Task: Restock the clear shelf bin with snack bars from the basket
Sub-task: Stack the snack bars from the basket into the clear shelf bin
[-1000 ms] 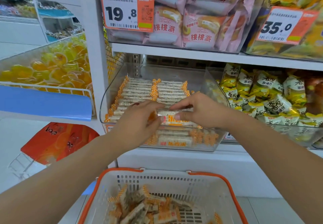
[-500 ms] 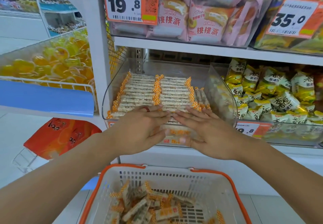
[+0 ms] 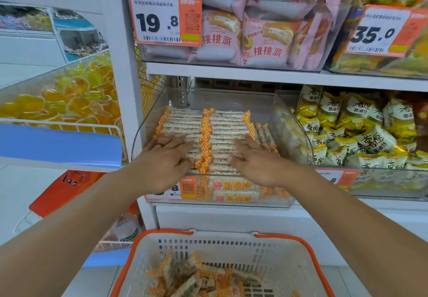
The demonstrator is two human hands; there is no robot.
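Both the left hand (image 3: 165,157) and right hand (image 3: 256,159) press flat, fingers spread, on rows of slim white orange-ended wrapped snack bars (image 3: 222,132) near the clear plastic shelf bin's (image 3: 298,134) front edge; these look light and slippery, best pinched across their middles.

Pink snack packs (image 3: 245,25) are stacked on the upper shelf behind an orange price tag (image 3: 165,17) marked 19.8. A second tag (image 3: 383,30), marked 35.0, is fixed beside it. Yellow and white packets (image 3: 352,125) are heaped in the neighbouring bin, and yellow jelly cups (image 3: 62,97) are piled at the far left.
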